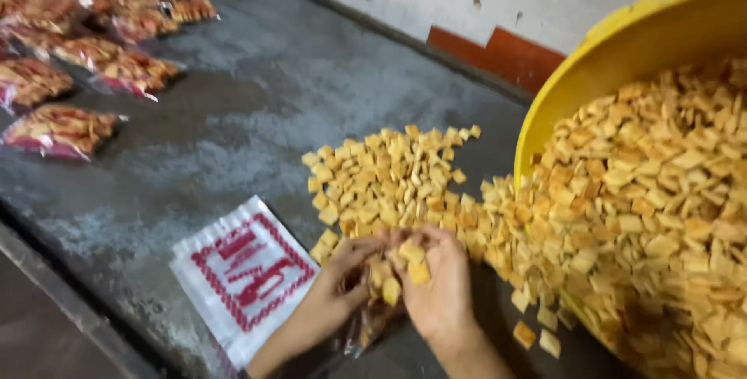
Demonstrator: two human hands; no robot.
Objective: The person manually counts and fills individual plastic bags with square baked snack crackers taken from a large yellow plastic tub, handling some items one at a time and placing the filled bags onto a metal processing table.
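At lower centre of the frame, square crackers (405, 258) are cupped in the right hand (440, 289), fingers curled around them, while a clear bag (373, 324) is pinched by the left hand (342, 278) on the table (233, 138).

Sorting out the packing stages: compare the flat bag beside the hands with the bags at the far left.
The flat bag lies empty and thin; the far bags bulge with orange-brown snacks. The flat bag's red print shows plainly; the far bags' print is mostly blurred. Both are clear plastic on the grey table.
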